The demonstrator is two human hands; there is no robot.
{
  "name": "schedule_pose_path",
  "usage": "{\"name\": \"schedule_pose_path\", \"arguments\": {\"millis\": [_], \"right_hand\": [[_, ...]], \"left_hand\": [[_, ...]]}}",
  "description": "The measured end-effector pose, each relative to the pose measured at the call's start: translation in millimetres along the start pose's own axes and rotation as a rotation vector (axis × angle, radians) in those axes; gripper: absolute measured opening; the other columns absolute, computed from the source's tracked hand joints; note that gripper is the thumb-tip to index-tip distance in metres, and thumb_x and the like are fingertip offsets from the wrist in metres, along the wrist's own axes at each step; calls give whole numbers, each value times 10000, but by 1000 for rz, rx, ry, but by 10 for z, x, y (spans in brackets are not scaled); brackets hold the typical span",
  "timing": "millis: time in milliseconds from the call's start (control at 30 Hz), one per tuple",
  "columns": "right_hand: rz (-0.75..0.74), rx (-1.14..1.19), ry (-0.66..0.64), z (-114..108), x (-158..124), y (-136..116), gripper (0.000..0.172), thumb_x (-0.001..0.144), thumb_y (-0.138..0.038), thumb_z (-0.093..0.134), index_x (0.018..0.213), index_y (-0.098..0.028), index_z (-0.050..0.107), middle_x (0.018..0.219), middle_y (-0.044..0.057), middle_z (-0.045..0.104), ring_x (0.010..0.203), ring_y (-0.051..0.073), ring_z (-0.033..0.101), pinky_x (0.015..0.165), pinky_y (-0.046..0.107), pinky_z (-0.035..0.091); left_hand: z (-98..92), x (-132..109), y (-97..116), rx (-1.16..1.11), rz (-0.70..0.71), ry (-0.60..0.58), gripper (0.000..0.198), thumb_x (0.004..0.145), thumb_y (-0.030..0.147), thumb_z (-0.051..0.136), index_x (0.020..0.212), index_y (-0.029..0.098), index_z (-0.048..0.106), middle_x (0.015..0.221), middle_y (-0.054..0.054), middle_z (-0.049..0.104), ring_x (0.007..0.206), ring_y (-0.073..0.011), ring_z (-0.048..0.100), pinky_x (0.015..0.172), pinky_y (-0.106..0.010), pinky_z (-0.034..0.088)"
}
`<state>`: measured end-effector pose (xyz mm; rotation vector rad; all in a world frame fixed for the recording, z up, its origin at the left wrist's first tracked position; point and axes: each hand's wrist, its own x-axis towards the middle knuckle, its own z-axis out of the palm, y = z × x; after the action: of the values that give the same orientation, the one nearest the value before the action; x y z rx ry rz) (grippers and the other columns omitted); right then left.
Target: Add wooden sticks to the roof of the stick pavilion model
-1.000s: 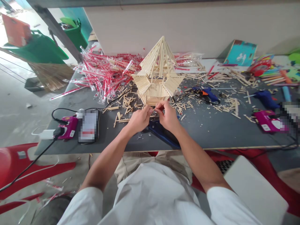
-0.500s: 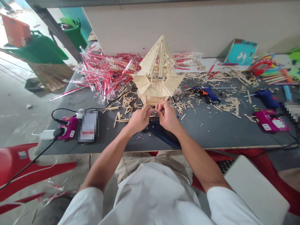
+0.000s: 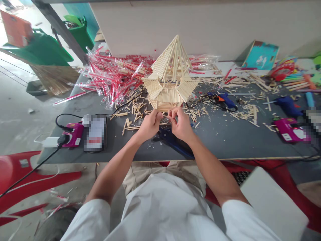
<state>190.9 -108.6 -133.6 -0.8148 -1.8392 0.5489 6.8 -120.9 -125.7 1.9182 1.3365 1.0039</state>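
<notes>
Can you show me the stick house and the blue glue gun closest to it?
Pale wooden stick house model (image 3: 172,60), head view, pointed roof.
Blue plastic hot glue gun (image 3: 225,100), head view, body.

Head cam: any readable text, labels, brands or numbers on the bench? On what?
No text can be read in this view.
Near magenta plug-in unit: white label, too small to read.
Far magenta plug-in unit: white label, too small to read.
Pixelated black device: blurred out, unreadable.
Teal board: printed marks, no legible words.
Red plastic chair: small patch, unreadable.
</notes>
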Motion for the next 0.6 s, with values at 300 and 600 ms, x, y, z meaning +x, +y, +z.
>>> {"name": "schedule_pose_path", "arguments": {"millis": [300,600], "right_hand": [[53,24,22,24,-7,-26,135,975,-268,629,994,-260,496,1001,48,599,864,182,614,750,366,534],[111,93,33,50,-26,-37,248,927,-357,745,1018,-257,537,1032,44,674,824,172,655,751,359,563]], "left_hand": [[-7,-5,-5,-210,-54,-63,305,1080,451,379,944,204,497,661,27,517,589,-106,480,585,-242,395],[-68,-4,106,-162,-42,-127,274,1085,416,359,927,213,453,629,46,530,568,-97,481,615,-242,408]]}}
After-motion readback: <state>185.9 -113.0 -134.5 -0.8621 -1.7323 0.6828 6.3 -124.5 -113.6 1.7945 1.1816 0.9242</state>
